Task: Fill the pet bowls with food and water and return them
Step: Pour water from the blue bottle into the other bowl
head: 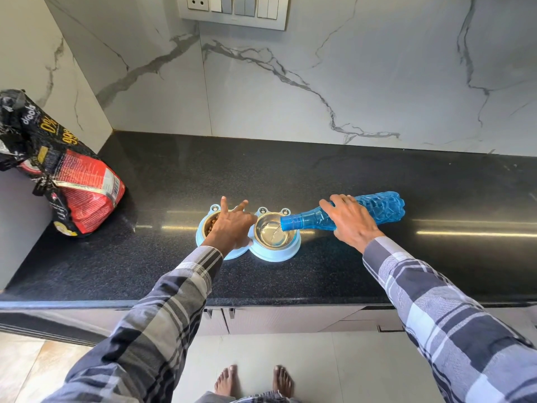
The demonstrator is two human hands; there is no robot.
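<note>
A light-blue double pet feeder (270,254) sits on the black counter (290,175). Its left steel bowl (209,223) holds brown kibble. Water lies in its right steel bowl (274,235). My right hand (350,221) grips a blue plastic water bottle (377,209), tipped on its side with the open mouth over the right bowl; a thin stream of water runs out. My left hand (232,225) rests on the feeder between the two bowls, two fingers lifted.
A black and red bag of pet food (69,181) stands at the counter's left end, by the corner wall. A switch panel (232,10) is on the marble wall behind. Cabinet fronts (290,318) and my bare feet (252,381) show below the counter's edge.
</note>
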